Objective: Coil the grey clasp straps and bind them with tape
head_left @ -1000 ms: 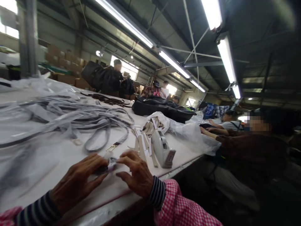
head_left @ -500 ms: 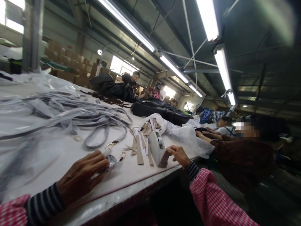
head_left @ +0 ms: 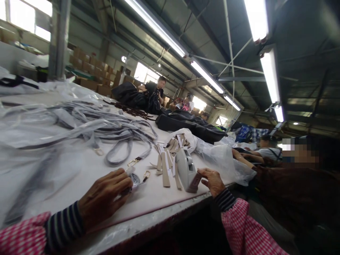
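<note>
A coiled strap (head_left: 135, 179) in clear plastic is gripped in my left hand (head_left: 107, 193), low above the white table, and a gold clip (head_left: 147, 174) sticks out from it to the right. The fingers of my right hand (head_left: 213, 180) are closed in a pinch at the cutting end of a grey tape dispenser (head_left: 187, 170). The clear tape there is too fine to make out. Beige strips (head_left: 166, 170) lie loose beside the dispenser, in front of an opened plastic bag (head_left: 189, 136) with more strips in it.
Plastic-wrapped straps (head_left: 87, 120) lie in a tangled heap at the left. Black bags (head_left: 186, 124) and brown straps (head_left: 132, 110) are farther back. A co-worker (head_left: 297, 177) sits close on the right, and others work beyond. The table's front edge (head_left: 156, 214) runs diagonally below my hands.
The whole view has shifted, so everything appears farther right and slightly lower. My left hand still holds the coiled strap, and my right hand stays at the dispenser's cutting end.
</note>
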A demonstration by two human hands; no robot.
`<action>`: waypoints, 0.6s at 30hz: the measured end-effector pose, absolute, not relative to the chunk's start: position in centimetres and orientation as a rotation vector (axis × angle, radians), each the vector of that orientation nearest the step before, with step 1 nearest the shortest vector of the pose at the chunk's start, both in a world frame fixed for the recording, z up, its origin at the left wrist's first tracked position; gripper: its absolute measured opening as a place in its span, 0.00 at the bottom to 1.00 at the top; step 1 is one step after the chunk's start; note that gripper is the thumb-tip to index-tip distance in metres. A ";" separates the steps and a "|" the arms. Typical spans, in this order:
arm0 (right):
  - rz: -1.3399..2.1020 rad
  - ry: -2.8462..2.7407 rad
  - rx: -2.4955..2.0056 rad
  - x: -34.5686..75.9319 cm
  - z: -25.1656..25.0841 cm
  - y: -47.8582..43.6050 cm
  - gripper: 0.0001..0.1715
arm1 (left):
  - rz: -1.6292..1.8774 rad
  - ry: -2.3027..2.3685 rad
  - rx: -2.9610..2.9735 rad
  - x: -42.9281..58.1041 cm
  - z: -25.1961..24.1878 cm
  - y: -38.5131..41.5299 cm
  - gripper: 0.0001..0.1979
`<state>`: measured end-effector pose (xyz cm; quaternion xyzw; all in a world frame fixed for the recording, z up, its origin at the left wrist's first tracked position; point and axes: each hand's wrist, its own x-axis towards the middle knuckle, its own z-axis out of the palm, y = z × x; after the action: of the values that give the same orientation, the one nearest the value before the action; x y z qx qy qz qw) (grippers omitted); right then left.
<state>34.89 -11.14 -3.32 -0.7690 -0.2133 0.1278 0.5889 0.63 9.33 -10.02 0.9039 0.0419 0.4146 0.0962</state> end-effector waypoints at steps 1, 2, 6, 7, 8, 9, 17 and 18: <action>0.289 -0.480 -1.766 34.8 -3.5 -11.1 0.14 | 1.220 0.128 2.676 0.6 -10.0 9.3 0.08; 0.283 -0.468 -1.740 34.8 -3.6 -11.0 0.14 | 1.217 0.132 2.675 0.6 -9.9 9.3 0.08; 0.267 -0.439 -1.642 34.5 -4.1 -11.0 0.14 | 1.205 0.147 2.676 0.6 -9.6 9.2 0.09; 0.266 -0.434 -1.619 34.5 -4.1 -11.0 0.14 | 1.197 0.150 2.674 0.6 -9.6 9.1 0.09; 0.267 -0.431 -1.599 34.4 -4.2 -11.1 0.14 | 1.188 0.153 2.670 0.6 -9.5 9.1 0.08; 0.270 -0.426 -1.581 34.4 -4.2 -11.1 0.14 | 1.182 0.159 2.663 0.7 -9.5 9.1 0.08; 0.207 -0.519 -1.546 34.2 -5.3 -11.6 0.13 | 1.169 0.155 2.629 0.8 -9.8 8.9 0.07; 0.195 -0.548 -1.552 34.2 -5.4 -11.7 0.13 | 1.162 0.144 2.637 0.8 -9.8 8.9 0.07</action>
<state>34.23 -11.74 -5.40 -0.6901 -0.2437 0.0868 0.6759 0.82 8.92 -9.84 0.9064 0.0496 0.3995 0.1277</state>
